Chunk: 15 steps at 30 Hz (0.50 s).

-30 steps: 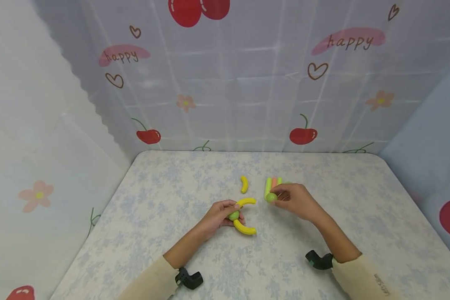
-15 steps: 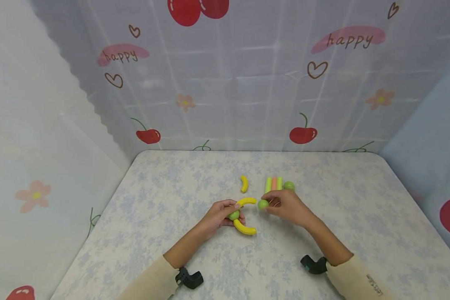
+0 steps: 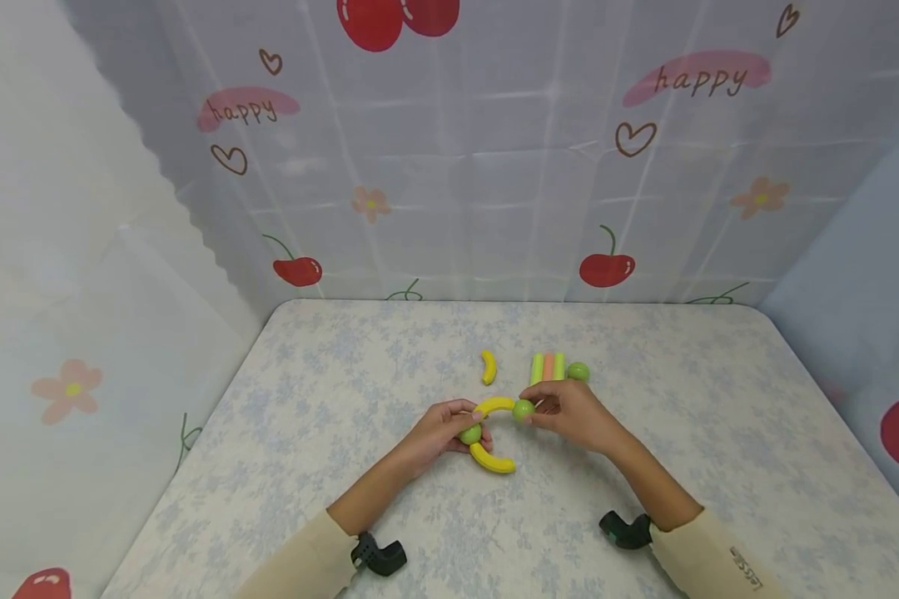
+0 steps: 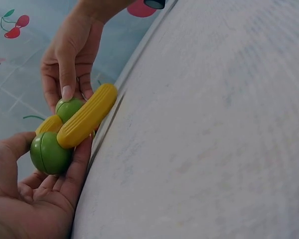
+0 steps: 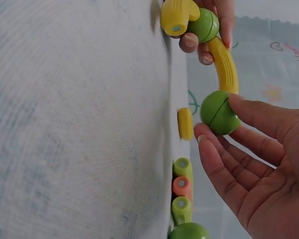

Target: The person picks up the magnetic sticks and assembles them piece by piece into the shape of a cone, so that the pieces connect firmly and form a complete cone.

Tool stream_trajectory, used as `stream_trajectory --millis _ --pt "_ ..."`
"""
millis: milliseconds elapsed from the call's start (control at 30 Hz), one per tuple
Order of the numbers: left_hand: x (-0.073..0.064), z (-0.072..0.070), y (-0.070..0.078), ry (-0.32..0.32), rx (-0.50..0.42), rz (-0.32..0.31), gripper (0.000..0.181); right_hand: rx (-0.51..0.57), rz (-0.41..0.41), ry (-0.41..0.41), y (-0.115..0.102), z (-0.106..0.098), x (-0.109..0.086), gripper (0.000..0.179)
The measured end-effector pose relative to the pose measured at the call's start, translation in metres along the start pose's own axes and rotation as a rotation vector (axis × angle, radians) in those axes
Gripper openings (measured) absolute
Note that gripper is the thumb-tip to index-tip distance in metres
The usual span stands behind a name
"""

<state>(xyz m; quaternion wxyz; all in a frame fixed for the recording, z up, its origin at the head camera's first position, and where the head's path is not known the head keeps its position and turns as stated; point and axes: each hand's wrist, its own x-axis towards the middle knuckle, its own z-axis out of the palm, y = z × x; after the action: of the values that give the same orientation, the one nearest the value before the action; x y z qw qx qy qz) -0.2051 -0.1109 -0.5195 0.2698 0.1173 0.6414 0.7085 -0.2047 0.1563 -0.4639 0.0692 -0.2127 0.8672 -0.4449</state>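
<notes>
My left hand (image 3: 438, 431) grips a green magnetic ball (image 4: 51, 153) between thumb and fingers. Two curved yellow magnetic rods stick out from it: one rod (image 5: 224, 67) on the far side, its grooved surface facing the wrist camera, and another rod (image 3: 493, 462) on the near side with a free end. A second green ball (image 5: 219, 113), split by a seam, is pinched by my right hand (image 3: 580, 412). This ball sits right at the far rod's other end, so ball, rod and ball form an arc between the hands.
Behind the hands on the patterned table (image 3: 330, 366) lies another curved yellow rod (image 3: 489, 367). To its right, two light green straight rods (image 3: 537, 367) flank an orange rod (image 3: 548, 366), with a green ball (image 3: 578, 371) beside them. A printed curtain (image 3: 464, 208) hangs behind.
My right hand has moved left and nearer, away from the straight rods, bringing its green ball to the far curved rod's end. The left hand has barely shifted.
</notes>
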Motion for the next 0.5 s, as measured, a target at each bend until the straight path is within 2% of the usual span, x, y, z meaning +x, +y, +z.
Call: stream_trajectory --millis 267,367,500 --pt "-0.0008 0.0010 0.0000 -0.036 0.050 0.003 0.039 0.027 0.017 0.005 0.0042 0.0017 -0.0013 0.028" --pt "-0.0018 0.0002 0.0006 -0.021 0.148 0.008 0.039 0.041 0.038 -0.001 0.0041 0.0020 -0.0006 0.028" --pt "-0.0045 -0.0010 0.0036 0.013 0.298 0.011 0.036 0.072 0.026 -0.036 0.0050 0.0020 -0.0001 0.028"
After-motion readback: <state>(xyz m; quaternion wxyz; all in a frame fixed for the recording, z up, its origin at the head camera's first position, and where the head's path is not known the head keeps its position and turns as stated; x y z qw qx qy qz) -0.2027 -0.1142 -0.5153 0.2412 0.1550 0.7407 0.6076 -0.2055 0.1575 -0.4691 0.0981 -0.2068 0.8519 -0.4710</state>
